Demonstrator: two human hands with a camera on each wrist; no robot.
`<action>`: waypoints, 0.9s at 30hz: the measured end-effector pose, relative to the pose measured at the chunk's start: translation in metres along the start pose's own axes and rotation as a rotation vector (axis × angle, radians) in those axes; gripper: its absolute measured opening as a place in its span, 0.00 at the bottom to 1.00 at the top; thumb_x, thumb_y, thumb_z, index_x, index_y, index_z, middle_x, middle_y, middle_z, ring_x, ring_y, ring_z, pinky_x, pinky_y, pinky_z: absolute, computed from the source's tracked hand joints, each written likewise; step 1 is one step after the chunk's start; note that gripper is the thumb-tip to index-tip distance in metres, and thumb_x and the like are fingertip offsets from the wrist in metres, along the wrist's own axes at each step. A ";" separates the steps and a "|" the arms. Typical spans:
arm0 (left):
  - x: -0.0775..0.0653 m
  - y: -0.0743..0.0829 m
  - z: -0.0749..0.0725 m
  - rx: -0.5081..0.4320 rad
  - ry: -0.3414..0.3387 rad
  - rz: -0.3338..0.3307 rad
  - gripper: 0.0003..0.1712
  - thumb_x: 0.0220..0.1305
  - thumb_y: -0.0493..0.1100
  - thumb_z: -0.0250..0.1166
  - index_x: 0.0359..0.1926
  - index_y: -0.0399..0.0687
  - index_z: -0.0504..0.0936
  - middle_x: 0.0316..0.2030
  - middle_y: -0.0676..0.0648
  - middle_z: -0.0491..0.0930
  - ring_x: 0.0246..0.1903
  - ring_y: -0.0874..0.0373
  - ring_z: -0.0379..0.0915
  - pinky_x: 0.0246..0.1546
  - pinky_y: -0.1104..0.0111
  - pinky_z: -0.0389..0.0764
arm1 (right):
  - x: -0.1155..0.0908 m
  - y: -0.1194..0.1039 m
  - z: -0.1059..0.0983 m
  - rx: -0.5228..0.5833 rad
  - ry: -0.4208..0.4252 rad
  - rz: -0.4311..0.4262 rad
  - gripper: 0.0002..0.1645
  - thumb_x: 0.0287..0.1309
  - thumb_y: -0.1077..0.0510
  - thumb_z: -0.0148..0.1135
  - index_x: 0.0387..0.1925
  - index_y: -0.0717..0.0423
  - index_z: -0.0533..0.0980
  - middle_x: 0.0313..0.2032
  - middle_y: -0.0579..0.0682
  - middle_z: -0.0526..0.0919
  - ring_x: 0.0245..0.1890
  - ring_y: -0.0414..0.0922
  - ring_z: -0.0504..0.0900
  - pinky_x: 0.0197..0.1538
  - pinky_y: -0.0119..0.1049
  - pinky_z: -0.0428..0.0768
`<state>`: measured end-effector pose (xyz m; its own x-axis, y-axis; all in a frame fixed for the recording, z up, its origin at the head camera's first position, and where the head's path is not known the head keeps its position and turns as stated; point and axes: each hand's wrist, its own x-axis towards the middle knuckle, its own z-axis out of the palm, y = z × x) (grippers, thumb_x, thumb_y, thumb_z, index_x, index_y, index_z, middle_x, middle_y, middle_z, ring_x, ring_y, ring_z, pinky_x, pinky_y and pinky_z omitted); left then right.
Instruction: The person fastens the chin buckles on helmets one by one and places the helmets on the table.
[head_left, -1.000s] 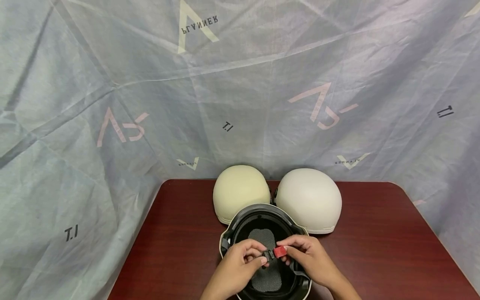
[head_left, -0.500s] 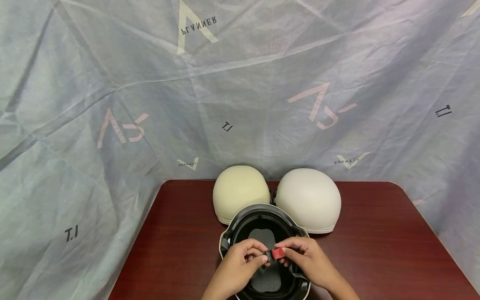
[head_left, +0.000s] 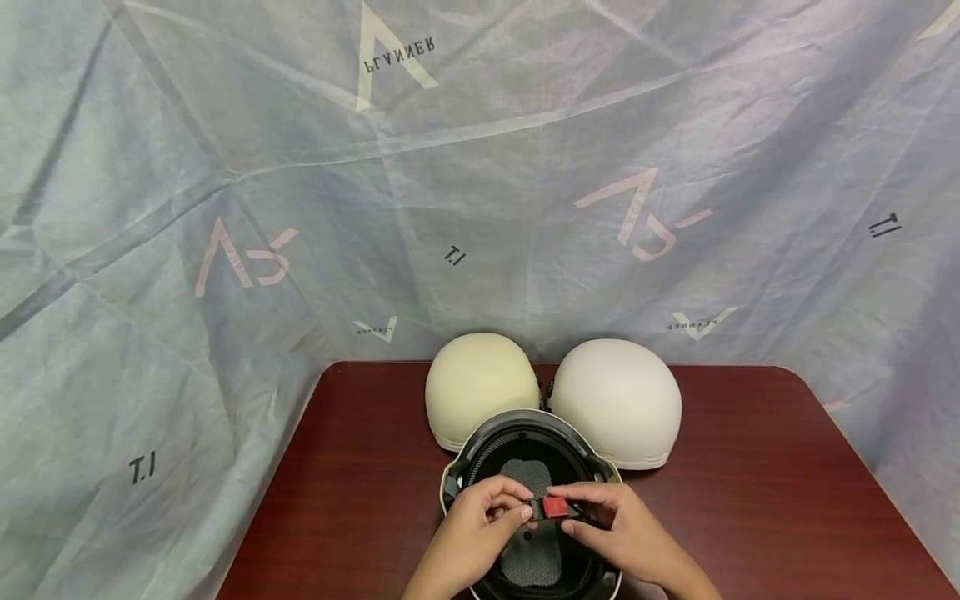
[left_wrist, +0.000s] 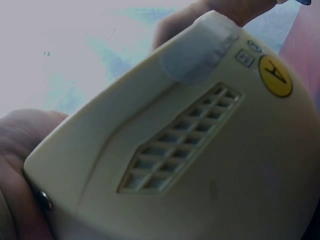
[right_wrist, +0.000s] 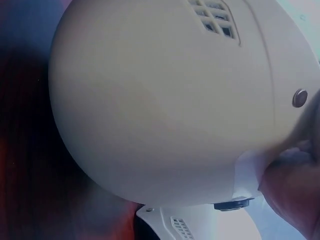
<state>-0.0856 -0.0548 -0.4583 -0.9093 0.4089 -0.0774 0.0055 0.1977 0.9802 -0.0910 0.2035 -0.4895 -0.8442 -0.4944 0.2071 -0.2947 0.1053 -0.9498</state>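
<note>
An upturned helmet [head_left: 450, 477], black inside with a grey mesh pad [head_left: 534, 567], lies at the table's near side. My left hand [head_left: 480, 525] pinches the black part of the chin strap buckle [head_left: 536, 508] over the opening. Joined to it, or touching it, is the red buckle part [head_left: 556, 507]. Around the red part, my right hand [head_left: 622, 525] has index finger and thumb spread, thumb seemingly off its face; any light contact is unclear. Both wrist views look at the helmet's outer shell [left_wrist: 240, 165], with a vent grille [left_wrist: 180, 140] and a yellow sticker [left_wrist: 275, 76].
Behind it stand a cream helmet [head_left: 482, 387] and a white helmet [head_left: 617, 400], domes up, close to the upturned one. The dark red table [head_left: 750, 467] reaches a grey printed cloth backdrop [head_left: 480, 167] at its far edge and sides.
The red and black buckle parts have come together, red moving slightly left. My right thumb has slid off the red part and down, and the right fingers have spread. The left hand keeps its pinch.
</note>
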 end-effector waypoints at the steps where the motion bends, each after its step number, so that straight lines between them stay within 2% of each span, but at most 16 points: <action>1: 0.000 0.000 0.000 -0.001 0.003 0.004 0.10 0.75 0.45 0.66 0.52 0.47 0.84 0.38 0.45 0.91 0.29 0.68 0.78 0.30 0.76 0.73 | 0.000 0.000 0.000 -0.005 -0.004 -0.002 0.22 0.68 0.67 0.67 0.63 0.60 0.82 0.45 0.49 0.89 0.31 0.27 0.79 0.31 0.29 0.82; 2: 0.000 0.000 0.000 -0.001 0.007 0.007 0.10 0.75 0.44 0.66 0.52 0.47 0.84 0.38 0.45 0.91 0.29 0.69 0.77 0.30 0.76 0.73 | 0.001 0.000 -0.001 0.003 -0.009 0.008 0.22 0.69 0.65 0.67 0.63 0.60 0.82 0.42 0.48 0.88 0.28 0.26 0.77 0.29 0.29 0.81; 5: 0.000 0.001 0.002 0.005 0.020 0.014 0.09 0.75 0.44 0.66 0.51 0.47 0.85 0.38 0.46 0.91 0.29 0.69 0.78 0.29 0.76 0.72 | 0.002 0.000 -0.002 0.010 -0.013 0.025 0.22 0.70 0.62 0.67 0.64 0.61 0.82 0.41 0.45 0.88 0.25 0.26 0.74 0.26 0.28 0.78; 9: 0.000 0.003 0.003 0.025 0.033 0.013 0.08 0.74 0.44 0.67 0.50 0.50 0.86 0.38 0.46 0.91 0.31 0.69 0.80 0.30 0.75 0.74 | 0.003 0.000 -0.003 0.013 -0.027 -0.008 0.23 0.70 0.64 0.66 0.64 0.63 0.81 0.52 0.53 0.90 0.36 0.29 0.81 0.36 0.27 0.82; 12: 0.001 0.003 0.003 0.035 0.039 0.008 0.08 0.74 0.44 0.67 0.50 0.51 0.86 0.38 0.47 0.91 0.31 0.69 0.80 0.31 0.75 0.75 | 0.003 0.000 -0.003 0.019 -0.036 0.008 0.23 0.71 0.63 0.65 0.64 0.65 0.80 0.53 0.58 0.90 0.39 0.29 0.83 0.39 0.27 0.83; 17: 0.000 0.000 0.000 0.016 0.024 -0.016 0.09 0.74 0.44 0.67 0.51 0.50 0.86 0.39 0.48 0.90 0.33 0.66 0.82 0.32 0.74 0.76 | 0.001 0.001 0.000 -0.001 -0.020 0.054 0.22 0.71 0.60 0.66 0.64 0.59 0.82 0.54 0.54 0.90 0.40 0.30 0.86 0.40 0.29 0.85; 23: 0.003 -0.002 0.000 -0.013 0.014 -0.017 0.09 0.75 0.45 0.66 0.51 0.50 0.86 0.39 0.48 0.91 0.35 0.64 0.84 0.32 0.74 0.77 | -0.002 0.004 0.000 -0.009 0.000 -0.015 0.20 0.72 0.64 0.63 0.63 0.63 0.81 0.55 0.54 0.88 0.44 0.33 0.89 0.42 0.32 0.87; 27: 0.003 -0.003 0.000 -0.022 0.018 -0.014 0.08 0.75 0.44 0.66 0.51 0.50 0.86 0.39 0.48 0.91 0.36 0.61 0.85 0.32 0.75 0.76 | -0.002 0.006 -0.001 0.008 -0.003 -0.019 0.20 0.73 0.65 0.62 0.64 0.60 0.81 0.55 0.51 0.89 0.44 0.34 0.89 0.43 0.33 0.87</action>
<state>-0.0884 -0.0538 -0.4615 -0.9165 0.3902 -0.0882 -0.0165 0.1834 0.9829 -0.0912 0.2059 -0.4953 -0.8373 -0.4987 0.2241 -0.3066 0.0889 -0.9477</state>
